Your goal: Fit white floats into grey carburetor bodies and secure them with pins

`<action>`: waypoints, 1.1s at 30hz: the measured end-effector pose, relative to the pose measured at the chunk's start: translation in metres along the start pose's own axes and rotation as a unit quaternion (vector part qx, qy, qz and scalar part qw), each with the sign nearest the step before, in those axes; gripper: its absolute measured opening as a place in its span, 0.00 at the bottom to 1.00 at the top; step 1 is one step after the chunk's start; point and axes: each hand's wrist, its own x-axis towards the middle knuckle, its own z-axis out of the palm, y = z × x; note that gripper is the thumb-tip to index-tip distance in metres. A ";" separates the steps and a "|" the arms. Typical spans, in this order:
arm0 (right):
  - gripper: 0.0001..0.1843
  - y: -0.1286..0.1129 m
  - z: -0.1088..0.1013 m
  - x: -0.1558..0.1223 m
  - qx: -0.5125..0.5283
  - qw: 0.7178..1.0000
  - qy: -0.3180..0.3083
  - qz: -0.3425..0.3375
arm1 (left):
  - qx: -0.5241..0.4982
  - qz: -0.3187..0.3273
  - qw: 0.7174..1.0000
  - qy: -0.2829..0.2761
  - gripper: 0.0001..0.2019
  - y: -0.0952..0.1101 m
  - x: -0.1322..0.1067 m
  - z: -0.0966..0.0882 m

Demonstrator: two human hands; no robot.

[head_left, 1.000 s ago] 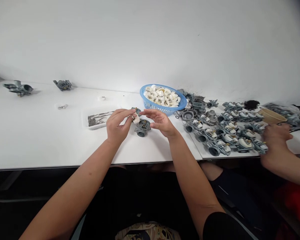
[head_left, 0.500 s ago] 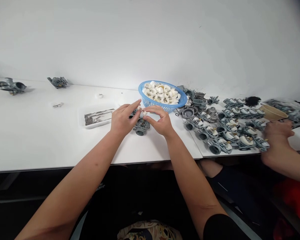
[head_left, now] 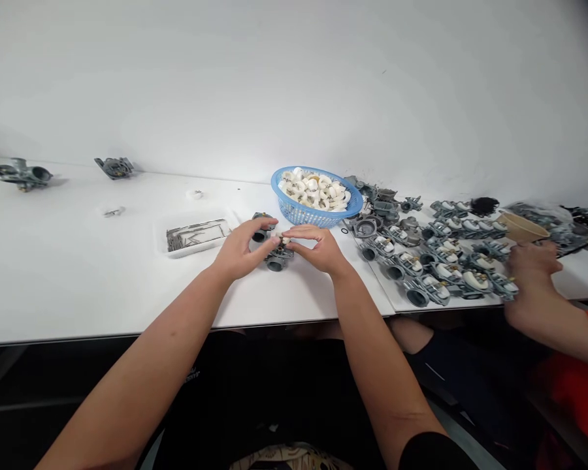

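Note:
My left hand (head_left: 242,251) and my right hand (head_left: 321,250) meet over a grey metal carburetor body (head_left: 275,264) on the white table. Between their fingertips is a small white carburetor float (head_left: 285,239), pinched from both sides and mostly covered by the fingers. It sits at the top of the carburetor body; whether it is seated there I cannot tell. Just behind my left fingers lies another carburetor body (head_left: 261,222). To the left stands a white tray (head_left: 189,250) with thin metal pins in it.
A blue basket (head_left: 306,216) full of white floats stands behind my hands. Rows of carburetors (head_left: 434,289) with floats cover the right side. Beyond them are a tan bowl (head_left: 524,227) and a co-worker's hand (head_left: 534,258). Two carburetors (head_left: 22,173) lie at the far left.
Both hands have come down and slightly nearer with the float, onto the carburetor body. The carburetor behind shows more now. The whole view has shifted a little.

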 end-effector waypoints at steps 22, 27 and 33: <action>0.10 -0.012 -0.006 -0.003 0.060 0.995 -0.048 0.061 | 0.030 -0.017 0.996 -0.086 0.33 -0.001 0.001 0.004; 0.08 -0.010 -0.004 -0.003 0.056 0.996 -0.038 0.050 | -0.010 -0.009 0.997 -0.075 0.25 -0.002 0.001 0.002; 0.23 -0.011 -0.004 -0.005 0.058 0.990 -0.086 0.092 | -0.014 0.005 0.999 -0.047 0.21 -0.005 0.002 0.001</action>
